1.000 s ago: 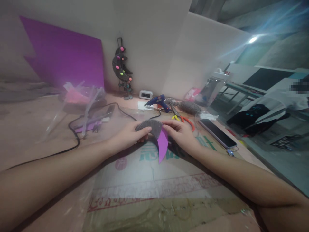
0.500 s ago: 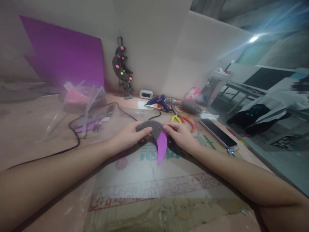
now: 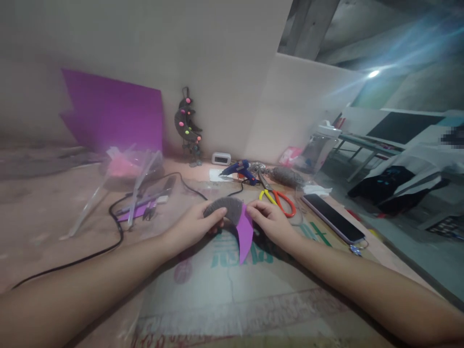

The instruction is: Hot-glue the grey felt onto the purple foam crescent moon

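Note:
A crescent-shaped piece (image 3: 246,236) is held up between my hands above the cardboard. Dark grey yarn (image 3: 225,207) wraps its left, upper part, and its pointed purple end hangs bare on the right. My left hand (image 3: 206,222) grips the wrapped end, thumb on the front face and fingers behind. At the purple part's right edge, my right hand (image 3: 266,217) is closed in a pinch; a strand in it is too fine to make out. Against the wall hangs a dark, finished-looking crescent (image 3: 184,123) with coloured pompoms.
Beyond my hands lie a blue glue gun (image 3: 239,170), scissors (image 3: 277,198), grey yarn skein (image 3: 288,177) and small white clock (image 3: 221,158). A phone (image 3: 333,217) lies right. Plastic bag (image 3: 134,166), cutter (image 3: 145,203) and black cable (image 3: 118,222) are left; purple sheet (image 3: 119,113) leans behind.
The view has tilted upward, so everything sits lower in the picture. My right hand has shifted slightly off the yarn's edge, and more of the purple part shows. My left hand keeps its grip.

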Demonstrator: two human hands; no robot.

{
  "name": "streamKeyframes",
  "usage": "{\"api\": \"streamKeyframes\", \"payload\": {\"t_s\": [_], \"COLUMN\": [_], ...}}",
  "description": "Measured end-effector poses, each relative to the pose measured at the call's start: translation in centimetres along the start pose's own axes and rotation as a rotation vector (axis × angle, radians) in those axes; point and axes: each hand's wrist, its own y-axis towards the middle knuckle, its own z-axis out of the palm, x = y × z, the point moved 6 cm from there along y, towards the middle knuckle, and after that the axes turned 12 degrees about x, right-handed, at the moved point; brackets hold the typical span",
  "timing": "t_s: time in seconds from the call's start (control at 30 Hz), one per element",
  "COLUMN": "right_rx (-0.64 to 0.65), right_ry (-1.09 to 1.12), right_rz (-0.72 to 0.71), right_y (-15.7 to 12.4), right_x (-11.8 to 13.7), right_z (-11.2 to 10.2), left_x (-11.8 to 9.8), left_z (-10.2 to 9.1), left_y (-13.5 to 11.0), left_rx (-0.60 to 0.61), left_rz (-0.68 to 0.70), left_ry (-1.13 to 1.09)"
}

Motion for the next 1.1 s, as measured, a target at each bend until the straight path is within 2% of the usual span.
{"api": "streamKeyframes", "payload": {"t_s": [0.33,0.57,0.8,1.1], "right_rx": [0.042,0.032,0.059,0.073], "right_ry": [0.023,-0.039,-0.13,-0.153], "right_rz": [0.072,0.045,-0.011,0.006], "right_y": [0.39,0.34,0.41,0.36], "right_x": [-0.71,-0.78,-0.46,-0.61], "right_z": [0.25,0.15,0.2,0.15], "left_x": [-0.24,0.12,-0.33,-0.25], "left_z": [0.15,0.36,0.3,0.16], "left_y": [-0.19,0.12,0.09,-0.01], "left_rx": [0.018,0.046,0.044,0.049], "left_rz": [-0.009,-0.005,0.028,0.002], "left_ry": [0.051,0.02,0.083,0.102]}}
